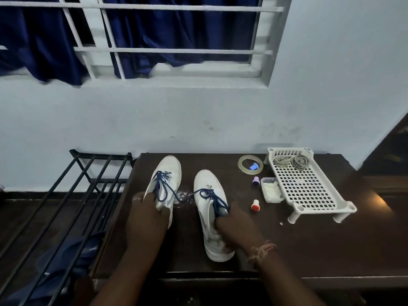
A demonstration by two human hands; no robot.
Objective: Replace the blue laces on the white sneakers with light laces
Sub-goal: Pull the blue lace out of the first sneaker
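Two white sneakers stand toe-away on a dark wooden table [298, 250]. The left sneaker [169, 173] and the right sneaker [209, 186] both carry blue laces [163, 184], and a loose blue strand runs between them. My left hand [148, 219] grips the heel end of the left sneaker. My right hand [238, 224] holds the right sneaker at its opening, fingers tucked inside by the blue lace [215, 199]. Two coiled light laces [291, 161] lie in a white perforated tray [309, 195] at the right.
A tape roll [242, 167] with a small blue cap inside, a purple cap [256, 181], an orange-tipped white cap [255, 205] and a small white box [272, 189] lie between the sneakers and the tray. A black metal rack [66, 206] stands left of the table.
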